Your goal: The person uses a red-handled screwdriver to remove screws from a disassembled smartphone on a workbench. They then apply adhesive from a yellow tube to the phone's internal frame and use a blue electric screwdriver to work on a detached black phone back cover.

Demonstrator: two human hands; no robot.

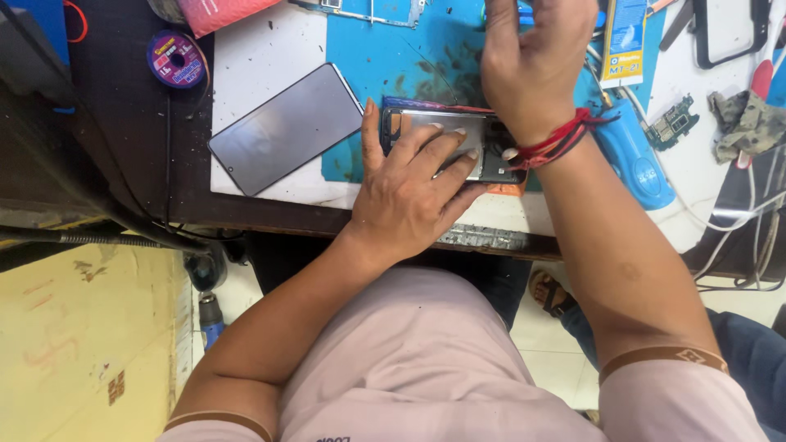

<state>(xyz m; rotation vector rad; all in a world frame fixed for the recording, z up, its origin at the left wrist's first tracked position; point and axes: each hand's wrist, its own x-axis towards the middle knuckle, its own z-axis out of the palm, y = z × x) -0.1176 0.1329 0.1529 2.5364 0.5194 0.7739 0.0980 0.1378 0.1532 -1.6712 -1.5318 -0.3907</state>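
- The opened phone (458, 147), a flat rectangular body with a bare grey metal inner plate and a dark end packed with small parts, lay on the stained blue mat (368, 57) near the bench (123, 123) front edge.
- The left hand (409, 192) pressed flat on that plate, fingers spread, its grip apart rather than clasped.
- The right hand (532, 61), red thread at the wrist, hung just above the phone's far end; whether its grip was apart or together could not be told.
- A separate glossy dark screen panel (286, 128) lay left of the phone, just beside the left thumb.
- A blue bottle (634, 164) lay to the right.
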